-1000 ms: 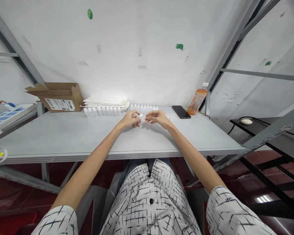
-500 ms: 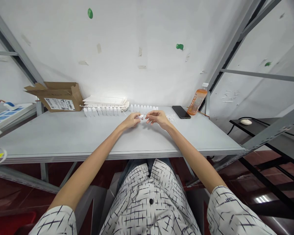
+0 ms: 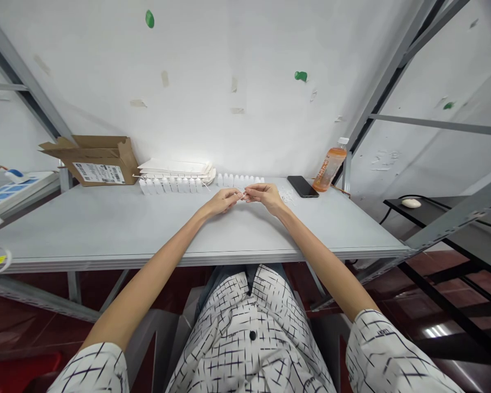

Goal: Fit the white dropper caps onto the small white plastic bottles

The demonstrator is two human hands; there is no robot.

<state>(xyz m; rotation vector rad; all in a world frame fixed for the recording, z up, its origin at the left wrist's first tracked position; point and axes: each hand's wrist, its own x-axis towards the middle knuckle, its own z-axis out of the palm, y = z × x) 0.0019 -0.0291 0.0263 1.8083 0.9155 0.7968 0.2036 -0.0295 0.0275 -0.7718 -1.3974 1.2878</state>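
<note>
– Head view: what is being gripped now?
– A small white piece (image 3: 243, 196), pinched by the left hand (image 3: 222, 201) and right hand (image 3: 265, 197), over the grey flat bench (image 3: 139, 229), before small white bottles (image 3: 240, 180)!

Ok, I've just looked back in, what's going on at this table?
A person has both hands together over the table. The left hand and right hand meet at the fingertips around a small white piece, mostly hidden by the fingers, so I can't tell exactly what it is. Behind them stand two rows of small white bottles, one at left and one near the middle. Small white bits lie beside the right hand, near a phone.
</note>
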